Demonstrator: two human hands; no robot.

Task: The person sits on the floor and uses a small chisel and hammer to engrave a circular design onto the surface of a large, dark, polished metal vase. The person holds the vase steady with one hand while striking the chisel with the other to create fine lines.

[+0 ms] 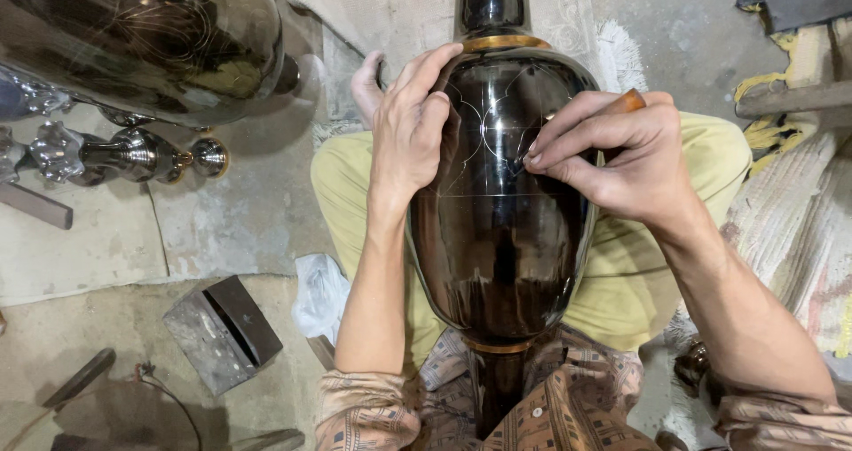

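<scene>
The dark glossy vase point(497, 238) lay lengthwise across your lap in the middle of the frame, its neck pointing toward the top edge and its foot toward your patterned shirt point(532, 411). Fine pale lines, arcs and one straight band, already crossed its upper belly.

Your left hand point(410, 127) was spread flat over the shoulder of the vase, left of centre, fingers reaching up to the gold band point(504, 42) at the neck; its grip was open, pressing rather than pinching. Your right hand point(621, 154) came in from the right with its fingers drawn tightly together around a small tool with a brown wooden handle point(630, 101), the fingertips resting on the surface where the lines met. The tool's point was hidden under your fingers.

The vase was round, slick and rested only on your yellow-clad legs point(639, 273), so it could have rolled under sideways pressure, and the point would then have skated across the finish and left a stray mark. The flat left hand was all that steadied it.

In the upper left of the frame lay another large dark vase point(151, 38) and shiny metal fittings point(115, 154) on the concrete floor point(106, 238). A grey metal block point(222, 331) sat at lower left, a white crumpled bag point(319, 293) beside your knee, and fringed rugs point(799, 211) at the right.
</scene>
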